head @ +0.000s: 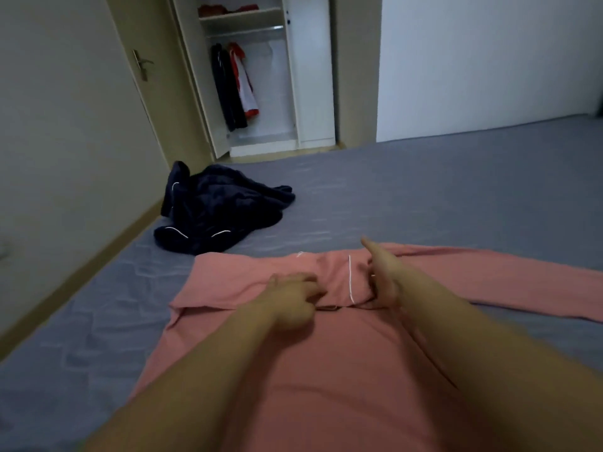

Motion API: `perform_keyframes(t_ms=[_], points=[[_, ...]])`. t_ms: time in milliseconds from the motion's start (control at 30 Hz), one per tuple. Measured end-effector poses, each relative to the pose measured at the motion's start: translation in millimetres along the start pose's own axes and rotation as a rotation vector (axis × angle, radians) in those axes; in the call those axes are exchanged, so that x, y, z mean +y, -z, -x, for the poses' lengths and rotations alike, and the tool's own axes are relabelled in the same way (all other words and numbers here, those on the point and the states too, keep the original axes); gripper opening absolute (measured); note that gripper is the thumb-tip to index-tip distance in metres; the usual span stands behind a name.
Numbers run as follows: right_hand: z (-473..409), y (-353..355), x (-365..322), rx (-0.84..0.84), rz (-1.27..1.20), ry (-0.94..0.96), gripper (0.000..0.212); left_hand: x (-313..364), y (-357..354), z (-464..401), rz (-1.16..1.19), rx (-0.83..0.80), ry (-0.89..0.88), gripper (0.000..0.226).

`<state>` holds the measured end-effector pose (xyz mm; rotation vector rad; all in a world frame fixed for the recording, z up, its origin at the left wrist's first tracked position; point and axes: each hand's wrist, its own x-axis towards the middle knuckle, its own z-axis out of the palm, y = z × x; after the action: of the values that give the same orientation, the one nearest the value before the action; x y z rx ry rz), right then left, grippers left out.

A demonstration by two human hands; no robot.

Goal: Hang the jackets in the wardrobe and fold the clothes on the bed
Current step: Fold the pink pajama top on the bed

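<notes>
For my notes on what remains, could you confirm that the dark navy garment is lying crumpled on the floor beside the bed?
Not quite: the head view shows the dark navy garment lying crumpled on the bed itself, near its left edge, not on the floor.

Single head-worn wide-angle view, looking forward and down across the grey-blue sheeted bed (424, 197), close above it, facing the open white wardrobe (257, 93) beyond.

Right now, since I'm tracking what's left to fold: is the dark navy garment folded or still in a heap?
Still in a heap: the navy garment lies crumpled on the bed, untouched.
</notes>
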<state>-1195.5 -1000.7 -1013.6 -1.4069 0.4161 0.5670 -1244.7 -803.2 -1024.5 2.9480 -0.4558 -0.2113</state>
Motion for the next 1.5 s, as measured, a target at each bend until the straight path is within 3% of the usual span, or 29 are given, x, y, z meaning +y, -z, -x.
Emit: perform_keyframes(t_ms=[67,133,200,333,400,467,500,567,633,700,800,867,967,1033,1133,1200,1300,1400,1500], points=[[-11,-2,3,0.017,0.124,0.065,0.041,-22,1,-10,0.117,0.113,0.079,0.040],[-21,-9,4,0.096,0.423,0.187,0.042,-50,2,-17,0.139,0.151,0.258,0.046],[-20,-9,0,0.241,0.759,0.305,0.047,-72,1,-25,0.089,0.099,0.433,0.055],[-27,19,7,0.371,1.414,0.401,0.060,-75,-21,-38,0.084,-0.021,0.505,0.064],[-32,26,25,0.416,1.388,0.443,0.048,-67,-42,-38,0.044,-0.053,0.594,0.071],[-37,35,36,0.548,1.374,0.561,0.046,-58,-42,-47,0.024,0.023,0.660,0.071],[-36,43,37,0.595,1.370,0.572,0.049,-50,-37,-52,0.037,0.063,0.636,0.069],[-28,69,33,0.703,1.337,0.593,0.048,-26,-36,-63,-0.006,0.108,0.404,0.064],[-18,109,33,0.820,1.233,0.516,0.047,5,-45,-68,-0.128,-0.001,0.208,0.065],[-2,150,45,0.945,0.994,0.479,0.046,33,-51,-74,-0.206,-0.090,0.262,0.068],[24,207,62,1.085,0.746,0.440,0.043,93,-38,-95,-0.196,0.085,0.252,0.065],[40,245,68,1.168,0.637,0.361,0.046,145,-30,-110,-0.150,0.206,0.028,0.065],[65,297,71,1.300,0.457,0.240,0.054,231,-36,-125,-0.191,0.078,-0.346,0.069],[74,322,75,1.362,0.308,0.233,0.060,278,-45,-136,-0.288,0.009,-0.463,0.062],[79,349,83,1.359,0.033,0.278,0.070,332,-59,-152,-0.399,0.053,-0.493,0.049],[80,355,84,1.404,-0.183,0.403,0.068,354,-66,-160,-0.481,0.098,-0.505,0.041],[82,356,81,1.511,-0.658,0.667,0.061,365,-74,-167,-0.497,0.120,-0.482,0.032],[85,358,77,1.460,-1.123,0.765,0.059,363,-76,-170,-0.441,0.123,-0.450,0.028],[83,370,70,1.293,-1.277,0.733,0.027,357,-73,-171,-0.365,0.128,-0.424,0.031]])
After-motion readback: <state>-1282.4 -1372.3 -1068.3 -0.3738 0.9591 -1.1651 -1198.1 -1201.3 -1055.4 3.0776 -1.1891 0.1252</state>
